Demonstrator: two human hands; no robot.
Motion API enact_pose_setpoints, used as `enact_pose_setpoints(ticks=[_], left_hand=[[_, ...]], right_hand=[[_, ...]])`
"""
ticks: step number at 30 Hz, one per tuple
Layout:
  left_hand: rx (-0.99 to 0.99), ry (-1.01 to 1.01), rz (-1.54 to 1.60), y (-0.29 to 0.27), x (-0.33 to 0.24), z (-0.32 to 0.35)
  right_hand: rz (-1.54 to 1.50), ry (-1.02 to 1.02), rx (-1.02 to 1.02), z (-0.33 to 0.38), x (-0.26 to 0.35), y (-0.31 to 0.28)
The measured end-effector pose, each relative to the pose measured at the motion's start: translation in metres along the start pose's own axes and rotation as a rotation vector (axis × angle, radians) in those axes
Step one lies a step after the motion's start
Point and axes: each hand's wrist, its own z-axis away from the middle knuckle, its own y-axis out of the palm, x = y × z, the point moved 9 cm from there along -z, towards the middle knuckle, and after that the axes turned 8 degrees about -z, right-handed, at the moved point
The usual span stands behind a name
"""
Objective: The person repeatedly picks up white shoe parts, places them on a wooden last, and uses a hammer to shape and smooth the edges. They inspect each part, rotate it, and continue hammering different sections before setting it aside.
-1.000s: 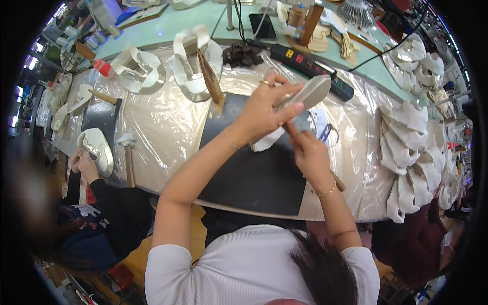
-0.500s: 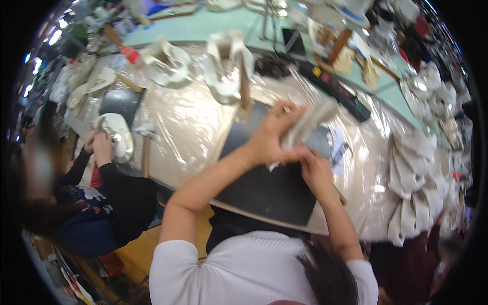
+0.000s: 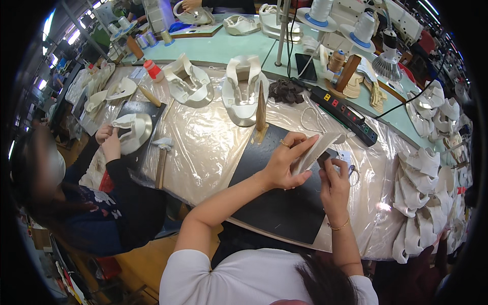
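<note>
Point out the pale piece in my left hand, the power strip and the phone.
Pale piece (image 3: 317, 153), head view: its broad side.
Power strip (image 3: 341, 113), head view: middle of its top.
Phone (image 3: 306, 67), head view: its dark face.

Mat (image 3: 279, 213) on table (image 3: 195, 152); left hand (image 3: 285, 163) and right hand (image 3: 335, 187) above it, piece (image 3: 316, 155) between them. Peg (image 3: 261, 109) at mat's far left corner, shoe upper (image 3: 235, 94) just behind, second upper (image 3: 201, 94) left of that, bottle (image 3: 153, 71) further left. Power strip (image 3: 345, 114) behind mat, to right; phone (image 3: 305, 66) beyond it on back table (image 3: 208, 49). Pile of uppers (image 3: 417, 188) far right.
</note>
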Motion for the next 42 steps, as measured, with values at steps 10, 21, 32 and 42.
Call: enact_pose_setpoints(ticks=[10, 21, 32, 42], left_hand=[[0.058, -0.002, -0.006, 0.022, -0.002, -0.011], [0.042, 0.054, -0.084, 0.028, -0.01, -0.006], [0.0, 0.057, -0.089, 0.02, -0.013, -0.01], [0.028, 0.045, -0.068, 0.022, -0.011, -0.003]], right_hand=[[0.217, 0.065, 0.222, 0.018, -0.051, 0.035], [0.167, 0.13, 0.176, 0.027, -0.059, 0.034], [0.124, 0.18, 0.174, 0.029, -0.071, 0.037], [0.113, 0.11, 0.159, 0.027, -0.063, 0.037]])
